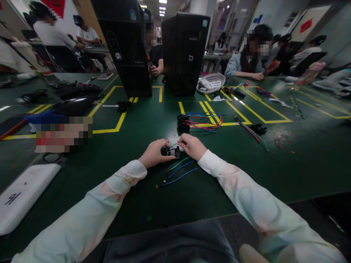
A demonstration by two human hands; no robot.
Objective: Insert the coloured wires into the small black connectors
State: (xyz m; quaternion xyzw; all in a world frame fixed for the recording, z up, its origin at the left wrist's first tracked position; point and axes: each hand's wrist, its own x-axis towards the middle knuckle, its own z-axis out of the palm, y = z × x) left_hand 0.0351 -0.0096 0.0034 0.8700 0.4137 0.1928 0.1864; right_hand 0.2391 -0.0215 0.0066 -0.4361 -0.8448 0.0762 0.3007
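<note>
Between thumb and fingers, my left hand [155, 152] grips a small black plastic housing [173, 152] just above the green table. My right hand [192, 146] is pinched on a thin green wire [174, 145] at the upper side of that housing. Whether the wire's end sits inside it is too small to tell. Below my hands lie a loose green wire [178, 164] and blue wires [178, 178] with brass-coloured terminals on their left ends. Farther forward is a cluster of black housings [183, 123] with blue and red wires [205, 122] running out to the right.
Two black computer towers [131, 47] stand across the table, with a white basket [211, 83] at the right one. A wire bundle [253, 133] and black part [258, 128] lie right. A white case [27, 193] lies left. Other people sit beyond, one facing between the towers.
</note>
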